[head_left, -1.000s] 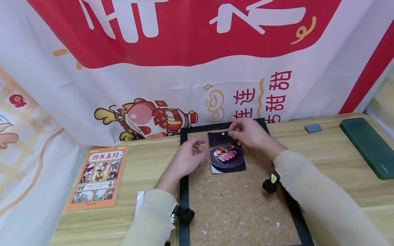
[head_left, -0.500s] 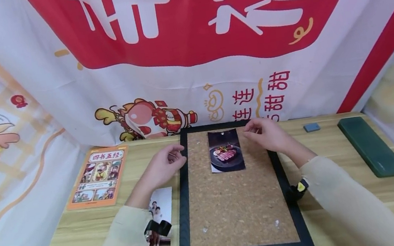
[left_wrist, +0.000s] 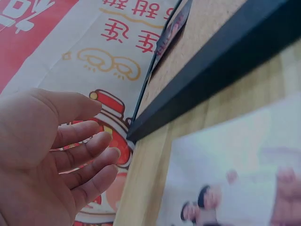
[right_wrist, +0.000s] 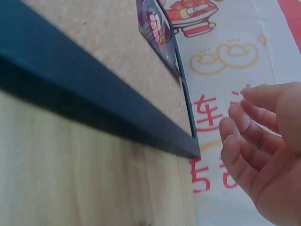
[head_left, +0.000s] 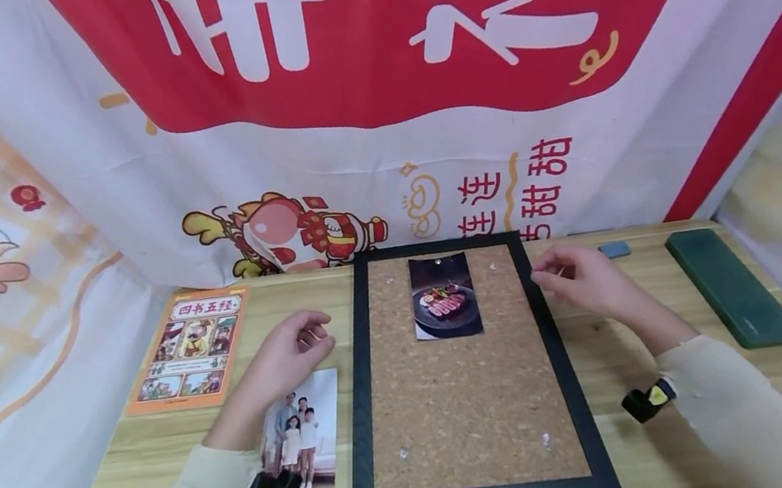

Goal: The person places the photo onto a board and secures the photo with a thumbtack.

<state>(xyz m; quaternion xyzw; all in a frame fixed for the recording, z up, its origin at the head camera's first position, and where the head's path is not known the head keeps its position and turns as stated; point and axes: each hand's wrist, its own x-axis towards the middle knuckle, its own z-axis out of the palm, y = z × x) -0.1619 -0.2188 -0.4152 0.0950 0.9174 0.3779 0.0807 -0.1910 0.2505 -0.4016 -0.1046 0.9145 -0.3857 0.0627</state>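
A black-framed cork board (head_left: 469, 400) lies on the table, with a photo of a plated steak (head_left: 444, 303) on its upper middle and a small shiny pin (head_left: 438, 262) at the photo's top edge. Left of the board, my left hand (head_left: 286, 360) hangs with loosely curled fingers, holding nothing. Below it lies a family photo (head_left: 322, 420), partly covered by the wrist. Beyond the frame's right side is my right hand (head_left: 584, 279), also loosely curled and holding nothing. In the right wrist view its fingers (right_wrist: 240, 146) stand apart from the frame corner.
An orange comic-style book (head_left: 188, 352) lies at the left. To the right are a small blue block (head_left: 614, 249) and a long dark green case (head_left: 733, 287). Several clear pins (head_left: 546, 441) show near the cork's corners. A printed cloth (head_left: 382, 178) hangs behind the table.
My right hand has let go of the steak photo's top and moved right, off the board. My left hand has drawn back left, uncovering more of the family photo. The steak photo stays put.
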